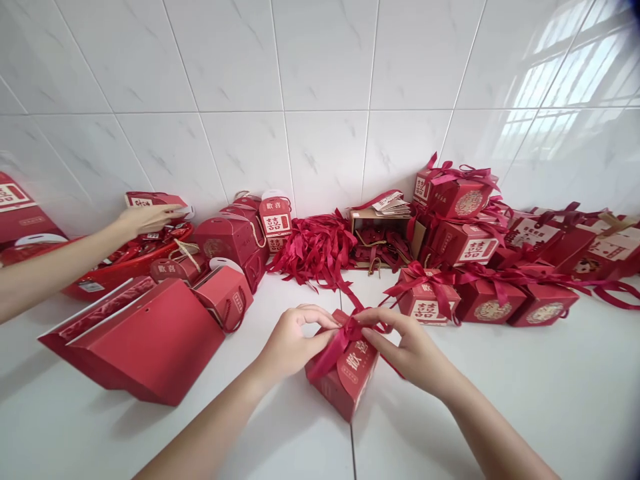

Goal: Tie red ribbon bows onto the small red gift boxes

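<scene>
Left hand (295,340) and right hand (413,340) pinching ribbon (338,351) atop red box (345,383) on white tabletop (405,440); ribbon heap (320,248) behind, bow-topped boxes (493,303) at right, another person's hand (146,219) at left.

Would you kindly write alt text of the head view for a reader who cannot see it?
A person's left hand and right hand hold a ribbon bow on a red box. Behind are loose ribbons and, to the right, stacked ribbon-tied boxes; at left, another person's hand is over a red basin.
</scene>
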`<state>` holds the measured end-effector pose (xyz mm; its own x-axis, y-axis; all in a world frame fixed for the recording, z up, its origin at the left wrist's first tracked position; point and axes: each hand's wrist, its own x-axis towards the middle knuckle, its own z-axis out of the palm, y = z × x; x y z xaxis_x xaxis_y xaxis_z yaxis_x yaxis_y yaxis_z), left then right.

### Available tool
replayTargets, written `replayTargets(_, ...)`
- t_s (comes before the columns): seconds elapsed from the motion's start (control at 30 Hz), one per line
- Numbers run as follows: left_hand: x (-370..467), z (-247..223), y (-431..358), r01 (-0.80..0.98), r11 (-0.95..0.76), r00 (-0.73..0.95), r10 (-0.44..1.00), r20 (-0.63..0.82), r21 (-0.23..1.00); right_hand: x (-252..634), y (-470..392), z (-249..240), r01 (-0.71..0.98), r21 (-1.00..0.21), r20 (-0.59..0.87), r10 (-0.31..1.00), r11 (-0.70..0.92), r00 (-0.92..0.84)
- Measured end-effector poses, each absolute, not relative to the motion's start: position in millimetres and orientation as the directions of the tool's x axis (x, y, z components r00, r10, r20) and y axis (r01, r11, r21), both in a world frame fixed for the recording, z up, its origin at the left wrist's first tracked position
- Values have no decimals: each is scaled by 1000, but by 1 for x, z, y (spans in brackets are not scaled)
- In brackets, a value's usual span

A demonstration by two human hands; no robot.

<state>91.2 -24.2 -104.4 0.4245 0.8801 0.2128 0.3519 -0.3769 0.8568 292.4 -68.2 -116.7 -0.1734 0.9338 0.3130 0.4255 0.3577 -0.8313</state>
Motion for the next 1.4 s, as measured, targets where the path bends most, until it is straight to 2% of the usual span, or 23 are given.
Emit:
replayTargets(0.13,87,-96,-27,388,-415,447,866,226,823,302,-70,-107,605,-688,352,913,401,-205)
replayTargets(0.23,85,-95,-28,395,-414,458,863,215,820,305,-82,-93,575,-747,227,941,334,-251)
replayTargets(0.33,83,-96,-27,365,-411,482,851,208,835,313,-98,-79,506,-826,26,913,249,-406)
replayTargets(0.4,82,-97,-27,365,-410,496,845,198,836,322,-104,-73,551,-783,-21,873,288,-487)
replayTargets(0.53,82,-94,-28,389,-446,511,833,213,806,326,-89,-69,724,-543,173,901,425,-399)
replayTargets(0.6,82,-91,-28,403,-477,521,821,233,781,318,-75,-68,709,-499,225,864,499,-450)
replayTargets(0.7,83,-84,-28,427,-507,552,802,228,749,302,-57,-67,609,-507,227,777,609,-588)
replayTargets(0.8,81,-79,-24,450,-511,592,785,183,732,294,-49,-68,570,-485,243,728,664,-641)
replayTargets(1.07,73,-73,-4,494,-563,737,675,24,663,295,-57,-71,650,-282,94,695,705,-713)
replayTargets(1.2,70,-71,8,435,-600,818,575,-16,671,294,-60,-77,648,-297,85,696,701,-713)
replayTargets(1.4,77,-65,16,433,-598,819,574,-17,674,298,-53,-87,547,-389,124,631,741,-766)
